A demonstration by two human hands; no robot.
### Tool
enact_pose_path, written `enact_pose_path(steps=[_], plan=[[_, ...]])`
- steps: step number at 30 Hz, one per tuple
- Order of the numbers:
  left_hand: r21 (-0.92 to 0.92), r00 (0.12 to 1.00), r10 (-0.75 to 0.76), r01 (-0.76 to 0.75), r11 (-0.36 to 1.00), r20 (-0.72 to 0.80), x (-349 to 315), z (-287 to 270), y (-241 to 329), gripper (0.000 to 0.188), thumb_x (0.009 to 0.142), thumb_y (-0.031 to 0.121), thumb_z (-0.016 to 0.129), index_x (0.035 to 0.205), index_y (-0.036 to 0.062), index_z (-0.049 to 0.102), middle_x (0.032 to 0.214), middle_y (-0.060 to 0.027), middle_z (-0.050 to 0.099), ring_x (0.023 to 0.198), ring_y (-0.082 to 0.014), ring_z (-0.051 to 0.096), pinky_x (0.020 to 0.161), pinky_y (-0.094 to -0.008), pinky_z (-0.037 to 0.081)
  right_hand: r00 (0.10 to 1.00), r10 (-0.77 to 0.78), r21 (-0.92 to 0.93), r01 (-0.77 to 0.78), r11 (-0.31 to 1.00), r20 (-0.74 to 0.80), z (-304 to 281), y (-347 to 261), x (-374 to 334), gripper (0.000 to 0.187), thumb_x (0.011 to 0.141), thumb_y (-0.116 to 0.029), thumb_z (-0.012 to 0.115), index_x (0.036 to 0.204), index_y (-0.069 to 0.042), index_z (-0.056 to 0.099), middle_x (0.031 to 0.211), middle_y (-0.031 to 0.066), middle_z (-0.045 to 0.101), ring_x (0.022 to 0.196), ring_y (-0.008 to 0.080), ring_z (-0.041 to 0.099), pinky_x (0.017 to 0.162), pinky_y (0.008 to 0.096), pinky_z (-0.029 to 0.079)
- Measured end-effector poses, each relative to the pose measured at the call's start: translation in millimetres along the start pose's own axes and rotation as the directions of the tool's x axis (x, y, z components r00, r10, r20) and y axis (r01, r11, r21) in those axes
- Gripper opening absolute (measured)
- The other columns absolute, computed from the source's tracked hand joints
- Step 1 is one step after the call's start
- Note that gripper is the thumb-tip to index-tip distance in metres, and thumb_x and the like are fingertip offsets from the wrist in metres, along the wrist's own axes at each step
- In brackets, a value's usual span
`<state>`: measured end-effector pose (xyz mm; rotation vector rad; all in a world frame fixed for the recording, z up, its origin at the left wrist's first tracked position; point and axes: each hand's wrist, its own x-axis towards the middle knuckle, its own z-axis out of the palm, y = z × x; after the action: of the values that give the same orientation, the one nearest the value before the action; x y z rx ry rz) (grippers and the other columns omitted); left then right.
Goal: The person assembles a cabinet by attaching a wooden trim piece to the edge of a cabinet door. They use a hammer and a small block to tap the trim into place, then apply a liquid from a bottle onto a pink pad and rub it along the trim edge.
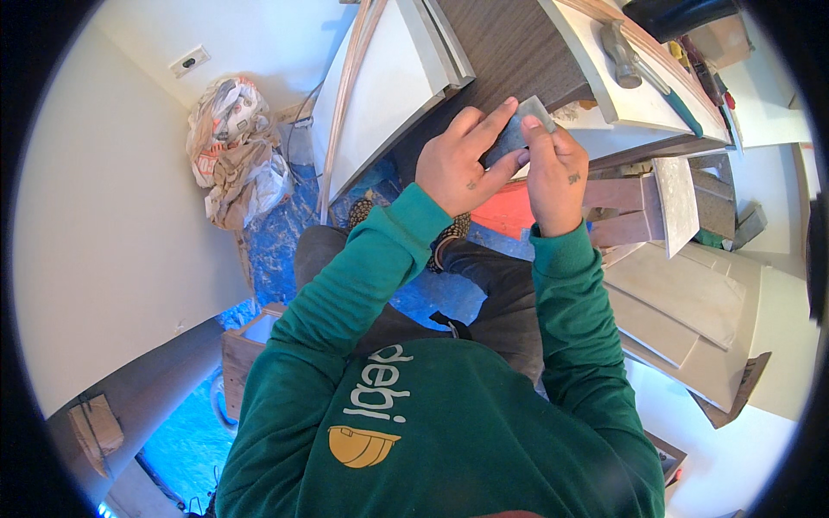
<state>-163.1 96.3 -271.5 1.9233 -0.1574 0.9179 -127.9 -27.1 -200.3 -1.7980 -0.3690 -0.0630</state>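
Note:
Both hands are raised in front of me, holding a small flat grey square piece (512, 135) between them; its material I cannot make out. My left hand (462, 160) has its thumb under the near edge and its fingers along the left side. On the opposite side, my right hand (557, 177) pinches the piece with its thumb on the face, the other fingers mostly hidden behind. Just beyond the piece stands a cabinet with a dark brown wood panel (509, 52). A hammer (623, 59) with a green handle lies on the white-faced part to the right.
A crumpled plastic bag (233, 147) leans by the left wall below an outlet (189, 61). Blue sheeting (302, 211) covers the floor around my legs. Loose boards (682, 298) are stacked at right, near a reddish wooden piece (623, 210). A wooden box (242, 354) stands at lower left.

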Motion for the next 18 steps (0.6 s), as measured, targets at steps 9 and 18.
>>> enact_pose_path(steps=[9, 18], plan=[[0.059, 0.992, -0.093, 0.089, 0.994, 0.081, -15, -16, 11, 0.066, 0.083, 0.032, 0.079, 0.14, 0.0063, 0.058, 0.095, -0.012, 0.057, 0.075, -0.0278, 0.061, 0.067, -0.0369, 0.052, 0.997, 0.028, 0.081, -0.022, 0.996, -0.076, -13, 5, -6, 0.031, 0.102, -0.022, 0.058, 0.084, 0.003, 0.066, 0.075, 0.0036, 0.063, 0.074, 0.0097, 0.057, 0.067, 0.0263, 0.044], [0.018, 0.995, -0.098, 0.098, 0.995, 0.005, -24, -30, 5, 0.064, 0.084, 0.029, 0.08, 0.139, 0.0049, 0.058, 0.095, -0.0133, 0.059, 0.077, -0.0263, 0.062, 0.068, -0.0351, 0.051, 0.892, -0.023, -0.392, 0.221, 0.893, 0.451, -57, 46, -17, 0.015, 0.091, -0.002, 0.06, 0.105, 0.001, 0.067, 0.086, 0.0089, 0.064, 0.084, 0.0203, 0.062, 0.079, 0.0328, 0.051]])
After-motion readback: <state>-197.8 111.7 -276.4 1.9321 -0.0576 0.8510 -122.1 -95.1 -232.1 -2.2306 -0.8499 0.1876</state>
